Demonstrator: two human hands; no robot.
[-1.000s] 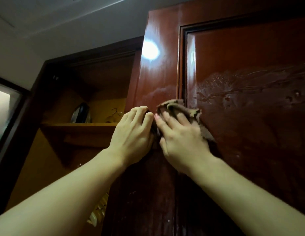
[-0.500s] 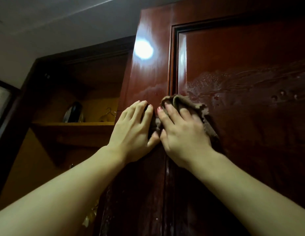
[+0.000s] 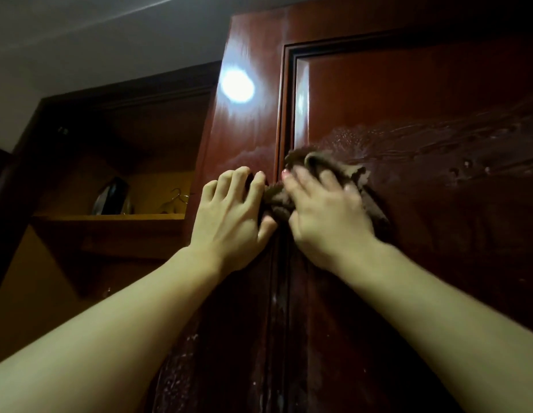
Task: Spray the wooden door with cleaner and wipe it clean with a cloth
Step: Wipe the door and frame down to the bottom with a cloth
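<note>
Glossy red-brown wooden door (image 3: 408,93), upright, long axis vertical, streaked with foamy cleaner across the recessed panel. Beyond its left edge, a dim shelf (image 3: 110,217). Brown cloth (image 3: 319,165), bunched, pressed against the door at the panel's left moulding. Right hand (image 3: 325,213) flat over the cloth, fingers spread. Left hand (image 3: 232,216) just beside, fingers bent, thumb touching the cloth's left end.

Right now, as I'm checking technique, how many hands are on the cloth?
2: the right hand presses the brown cloth on the door panel; the left hand touches its left end.
</note>
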